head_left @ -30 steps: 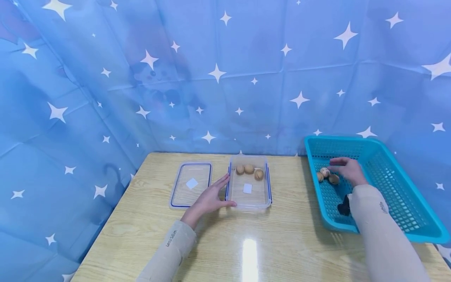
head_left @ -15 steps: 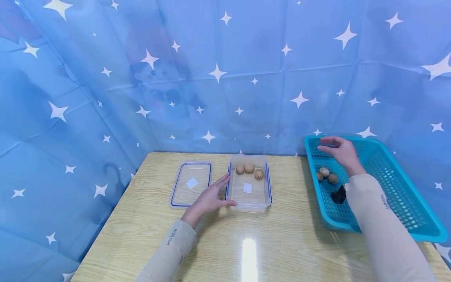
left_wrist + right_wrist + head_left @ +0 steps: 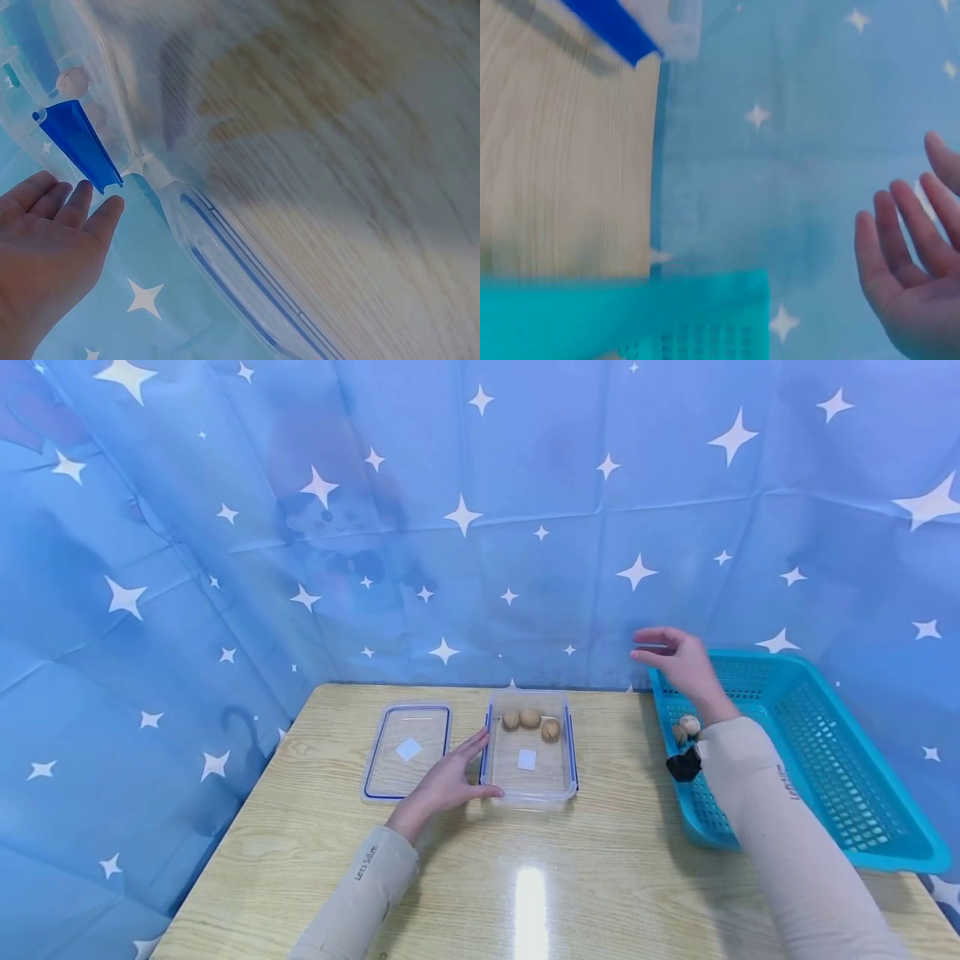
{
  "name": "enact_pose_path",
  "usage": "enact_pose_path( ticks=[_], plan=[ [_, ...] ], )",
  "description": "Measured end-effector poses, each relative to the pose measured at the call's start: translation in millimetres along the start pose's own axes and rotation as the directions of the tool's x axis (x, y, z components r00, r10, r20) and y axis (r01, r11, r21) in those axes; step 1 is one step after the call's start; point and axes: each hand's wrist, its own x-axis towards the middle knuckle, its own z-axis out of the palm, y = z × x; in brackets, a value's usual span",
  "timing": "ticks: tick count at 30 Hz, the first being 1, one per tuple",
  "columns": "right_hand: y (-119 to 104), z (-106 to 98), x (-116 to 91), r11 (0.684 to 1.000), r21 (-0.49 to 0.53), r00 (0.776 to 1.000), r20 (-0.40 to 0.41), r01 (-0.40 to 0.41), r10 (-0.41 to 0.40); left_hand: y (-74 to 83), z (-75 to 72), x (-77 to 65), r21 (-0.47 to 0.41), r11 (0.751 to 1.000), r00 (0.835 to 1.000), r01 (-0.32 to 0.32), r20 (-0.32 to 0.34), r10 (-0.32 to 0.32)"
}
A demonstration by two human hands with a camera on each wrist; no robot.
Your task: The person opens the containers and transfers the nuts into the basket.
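In the head view my left hand (image 3: 446, 781) rests against the left side of a clear plastic food container (image 3: 551, 785), thumb at its near left corner. Its straight fingers meet the blue side latch (image 3: 79, 142) in the left wrist view. Three walnuts (image 3: 529, 718) lie toward the container's back. My right hand (image 3: 678, 662) is raised above the back left corner of a turquoise basket (image 3: 892, 793). The right wrist view shows its fingers (image 3: 885, 225) loosely spread, with nothing visible between them. A brown walnut (image 3: 679, 734) and a whitish round one (image 3: 690, 724) sit inside the basket.
The container's blue-edged lid (image 3: 390, 768) lies flat on the wooden table (image 3: 600, 877), left of the container. A blue curtain with white stars (image 3: 540, 593) hangs right behind the table. A black wrist device (image 3: 684, 765) sits at my right cuff.
My right hand has risen from among the basket's walnuts and moved left to the basket's back corner. My sleeve now covers where another brown walnut lay. The left hand has not moved.
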Motion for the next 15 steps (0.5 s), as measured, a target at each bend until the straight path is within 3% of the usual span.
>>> enact_pose_path(
  ticks=[7,15],
  plan=[
    [-18,31,3,0.998,0.036,0.998,0.035,0.045,-0.046,-1.9,-0.1,0.9,-0.008,1.000,1.000,0.009,0.005,-0.009],
    [-18,71,8,0.994,0.103,0.995,0.090,0.027,-0.036,-1.4,0.4,0.5,-0.008,1.000,1.000,0.021,0.009,-0.021]
  ],
)
